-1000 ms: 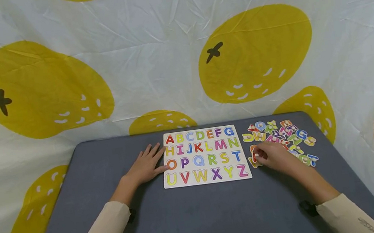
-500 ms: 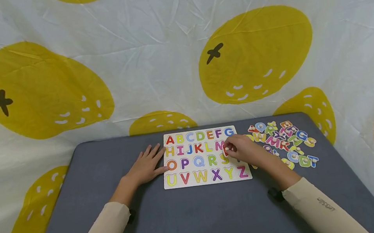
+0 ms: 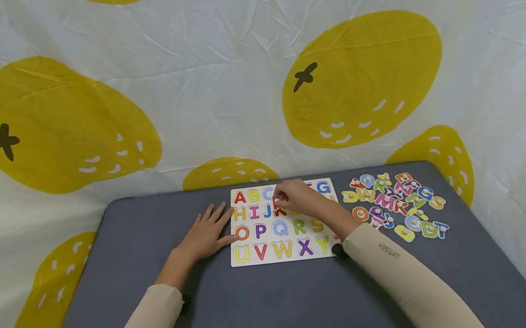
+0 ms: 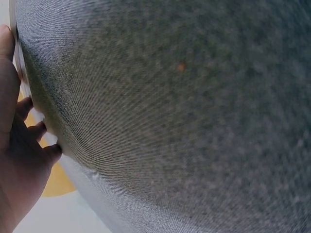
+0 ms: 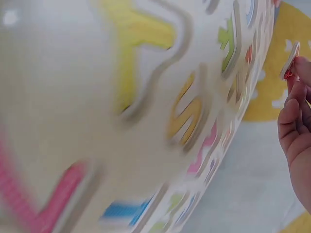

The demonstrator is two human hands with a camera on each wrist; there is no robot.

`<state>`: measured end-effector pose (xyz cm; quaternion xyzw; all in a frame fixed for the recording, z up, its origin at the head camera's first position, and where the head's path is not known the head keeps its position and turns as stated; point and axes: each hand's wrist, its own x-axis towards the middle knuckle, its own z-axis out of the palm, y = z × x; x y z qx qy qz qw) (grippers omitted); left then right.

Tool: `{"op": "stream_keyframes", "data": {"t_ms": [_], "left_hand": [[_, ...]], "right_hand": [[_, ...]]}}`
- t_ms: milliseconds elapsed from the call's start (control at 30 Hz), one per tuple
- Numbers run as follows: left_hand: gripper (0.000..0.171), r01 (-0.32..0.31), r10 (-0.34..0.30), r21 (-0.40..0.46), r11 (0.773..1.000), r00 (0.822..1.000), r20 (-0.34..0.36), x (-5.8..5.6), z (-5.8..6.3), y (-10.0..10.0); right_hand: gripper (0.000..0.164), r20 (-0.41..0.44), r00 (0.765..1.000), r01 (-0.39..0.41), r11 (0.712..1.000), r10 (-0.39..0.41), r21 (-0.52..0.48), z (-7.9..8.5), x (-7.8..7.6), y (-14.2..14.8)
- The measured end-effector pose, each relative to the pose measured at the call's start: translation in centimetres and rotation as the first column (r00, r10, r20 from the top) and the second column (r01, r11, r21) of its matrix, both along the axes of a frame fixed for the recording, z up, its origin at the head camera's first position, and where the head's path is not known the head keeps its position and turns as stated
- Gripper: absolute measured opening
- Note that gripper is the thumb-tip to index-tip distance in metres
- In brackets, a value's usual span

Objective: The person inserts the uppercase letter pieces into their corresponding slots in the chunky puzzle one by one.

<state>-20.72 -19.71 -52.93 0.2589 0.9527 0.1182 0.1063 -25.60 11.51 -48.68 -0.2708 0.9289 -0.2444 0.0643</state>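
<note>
My right hand [image 3: 300,199] is over the upper middle of a white alphabet puzzle board [image 3: 275,259]. Between thumb and fingertips it pinches a small red puzzle piece with a pale edge [image 5: 290,63], held clear of the board in the right wrist view; which letter it is, I cannot tell. The hand hides letters such as D and E in the top row. My left hand [image 3: 204,231] lies with fingers spread at the board's left edge, thumb by the orange O. In the left wrist view, the left hand [image 4: 19,170] shows at the far left.
To the board's right lies a loose heap of several coloured letter pieces with knobs, among them a pink M [image 3: 384,203], an orange O [image 3: 360,214] and a blue T [image 3: 442,228]. The grey table [image 3: 263,313] ends against a patterned curtain [image 3: 216,109].
My right hand has picked up the red piece from the heap and carried it left across the board to its upper middle. The left hand stays in place.
</note>
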Motion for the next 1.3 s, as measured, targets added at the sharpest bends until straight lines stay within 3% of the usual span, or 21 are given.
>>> {"op": "stream_keyframes", "data": {"t_ms": [267, 633, 867, 1133, 1300], "left_hand": [[0.086, -0.021, 0.021, -0.014, 1.0, 1.0, -0.007, 0.0, 0.0, -0.5], [0.086, -0.025, 0.025, -0.021, 0.999, 1.0, -0.009, -0.1, -0.3, -0.6], [0.085, 0.002, -0.002, -0.005, 1.0, 1.0, -0.022, -0.1, -0.7, -0.4], [0.085, 0.003, -0.003, 0.008, 1.0, 1.0, -0.024, -0.1, -0.4, -0.2], [0.085, -0.002, 0.002, 0.008, 1.0, 1.0, -0.011, 0.0, -0.3, -0.1]], "right_hand": [[0.009, 0.014, 1.0, 0.0, 0.999, -0.001, 0.051, -1.1, -2.7, -5.1], [0.012, -0.07, 0.997, 0.044, 0.988, -0.034, 0.146, -1.4, -4.2, -10.6], [0.015, -0.056, 0.994, 0.104, 0.977, -0.095, 0.187, -2.2, -4.0, -11.7], [0.016, -0.112, 0.986, 0.148, 0.967, -0.127, 0.208, -2.9, -4.1, -12.2], [0.015, -0.064, 0.986, 0.165, 0.969, -0.155, 0.183, -2.9, -4.2, -12.1]]}}
